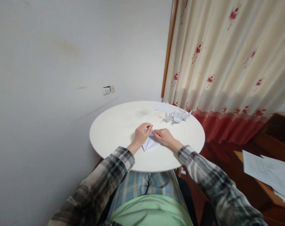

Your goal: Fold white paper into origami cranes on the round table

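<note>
A folded sheet of white paper (150, 143) lies on the round white table (114, 131), its creased point turned toward me. My left hand (142, 134) grips its far left part, thumb and fingers pinched together near the top. On the right side, my right hand (164, 136) has its fingers closed at the upper edge of the same paper. The hands partly cover the far end of the paper. Beyond my right hand stand several folded paper figures (177, 116), which look like paper cranes.
Flat white paper (164, 107) lies behind the figures at the table's far edge. A wall with a socket (106, 91) borders the left, and a flowered curtain (210, 62) hangs at the right. Written sheets (262, 169) rest on wooden furniture at the lower right.
</note>
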`<state>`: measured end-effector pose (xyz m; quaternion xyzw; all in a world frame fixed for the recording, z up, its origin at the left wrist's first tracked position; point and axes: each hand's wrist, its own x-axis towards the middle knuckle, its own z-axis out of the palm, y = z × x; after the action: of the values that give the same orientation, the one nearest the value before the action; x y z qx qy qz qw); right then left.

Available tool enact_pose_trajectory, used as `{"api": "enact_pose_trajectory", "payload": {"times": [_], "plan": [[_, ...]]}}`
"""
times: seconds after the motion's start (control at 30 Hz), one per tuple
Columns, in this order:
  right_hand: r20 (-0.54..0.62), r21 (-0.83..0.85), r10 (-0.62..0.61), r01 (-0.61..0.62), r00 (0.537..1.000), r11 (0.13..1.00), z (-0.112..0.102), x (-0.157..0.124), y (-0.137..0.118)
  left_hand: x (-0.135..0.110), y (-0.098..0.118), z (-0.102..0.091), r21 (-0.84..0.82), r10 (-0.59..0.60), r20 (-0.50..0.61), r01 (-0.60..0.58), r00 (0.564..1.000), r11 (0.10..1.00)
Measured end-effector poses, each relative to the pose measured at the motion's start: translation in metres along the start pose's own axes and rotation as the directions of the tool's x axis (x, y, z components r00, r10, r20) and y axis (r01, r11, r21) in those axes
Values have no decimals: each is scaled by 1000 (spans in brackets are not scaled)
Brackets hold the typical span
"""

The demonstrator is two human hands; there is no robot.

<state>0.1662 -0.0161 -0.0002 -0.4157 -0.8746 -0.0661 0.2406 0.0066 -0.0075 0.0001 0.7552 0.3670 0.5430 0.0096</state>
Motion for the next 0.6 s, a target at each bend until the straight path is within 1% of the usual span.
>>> {"api": "enact_pose_trajectory", "payload": {"times": [0.17,0.27,0.43,0.6], "plan": [[11,-10,-7,7,1000,1000,0,1,-1,0,0,-1,31,49,-3,-49,999,998],[17,-16,-4,4,1000,1000,0,1,-2,1,1,-2,17,39,0,-39,999,999],[12,-16,7,-7,1000,1000,-1,1,-2,0,2,-2,4,20,38,-20,999,1000],[18,-18,14,-14,1000,1000,-1,0,-2,0,1,-2,5,20,38,-20,999,1000]]}}
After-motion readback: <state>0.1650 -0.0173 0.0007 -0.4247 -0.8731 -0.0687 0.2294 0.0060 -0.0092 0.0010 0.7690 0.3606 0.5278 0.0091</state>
